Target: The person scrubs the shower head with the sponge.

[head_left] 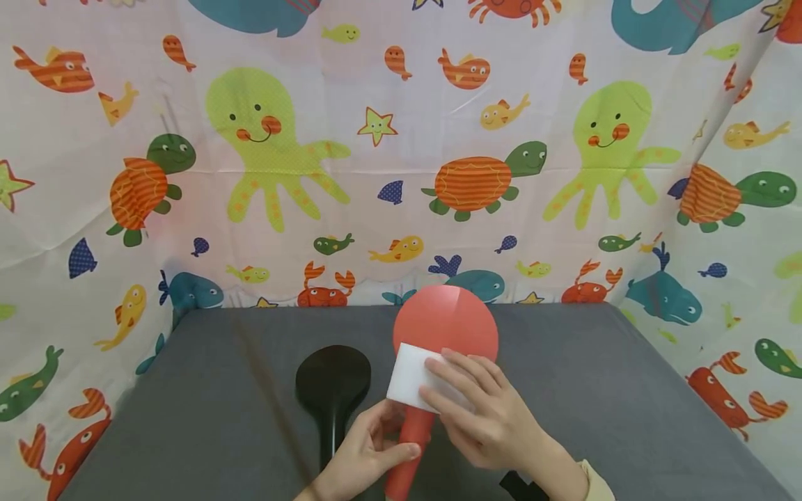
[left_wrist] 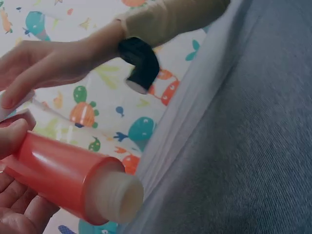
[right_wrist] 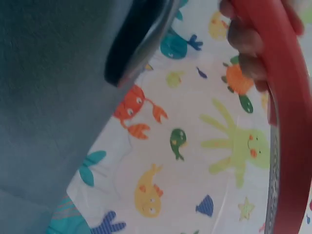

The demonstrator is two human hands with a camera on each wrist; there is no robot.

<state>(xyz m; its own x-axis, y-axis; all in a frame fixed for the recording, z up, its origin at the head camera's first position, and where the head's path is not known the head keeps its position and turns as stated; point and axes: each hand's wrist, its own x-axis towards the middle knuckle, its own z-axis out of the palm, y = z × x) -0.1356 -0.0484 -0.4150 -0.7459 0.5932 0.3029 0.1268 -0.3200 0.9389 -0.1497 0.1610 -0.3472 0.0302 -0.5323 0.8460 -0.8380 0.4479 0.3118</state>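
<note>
In the head view my left hand (head_left: 370, 452) grips the handle of a red paddle (head_left: 446, 316) with a round head, held tilted above the table. The handle (left_wrist: 63, 175) is a smooth red cylinder with a pale, narrower end piece (left_wrist: 122, 197) sticking out in the left wrist view. My right hand (head_left: 489, 414) holds a white, sponge-like block (head_left: 410, 376) over the face of the paddle, just above the handle. Its fingers lie across the block, while the thumb is hidden. The right wrist view shows the paddle edge-on (right_wrist: 292, 122) with fingers (right_wrist: 248, 41) round its handle.
A black paddle (head_left: 333, 379) lies on the grey table (head_left: 219, 410) left of the red one. Behind and at both sides hangs a white curtain (head_left: 351, 195) printed with sea animals. A black band (left_wrist: 141, 63) sits on the right wrist.
</note>
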